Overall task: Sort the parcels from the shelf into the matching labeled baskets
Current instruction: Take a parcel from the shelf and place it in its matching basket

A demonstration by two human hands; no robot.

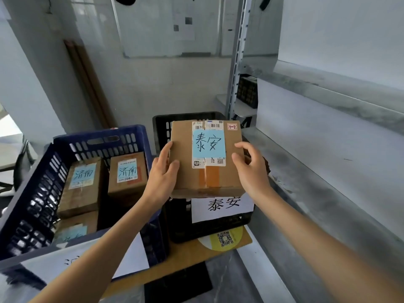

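A: Both grips are on the parcel (206, 171). Left grip (162, 171) is curled round its left edge, right grip (251, 169) has fingers hooked over the right edge. It's ctr frame, flat, note up, right above the black basket (209, 230).
B: Note & paper tag (222, 206) read the same, so we're at the right one. Risk?
A: We hold edges only. If one side lets go first it could tip & clip the rim, or slide left into the blue basket (32, 204), a mis-sort. The black basket's inside is hidden, so we can't tell what it'd land on.
B: Count?
A: 4 in all: 1 in hand, 3 sorted parcels (82, 184) (127, 173) (73, 228) lower left. 2 baskets, 2 tags, 1 shelf (317, 171) at right.
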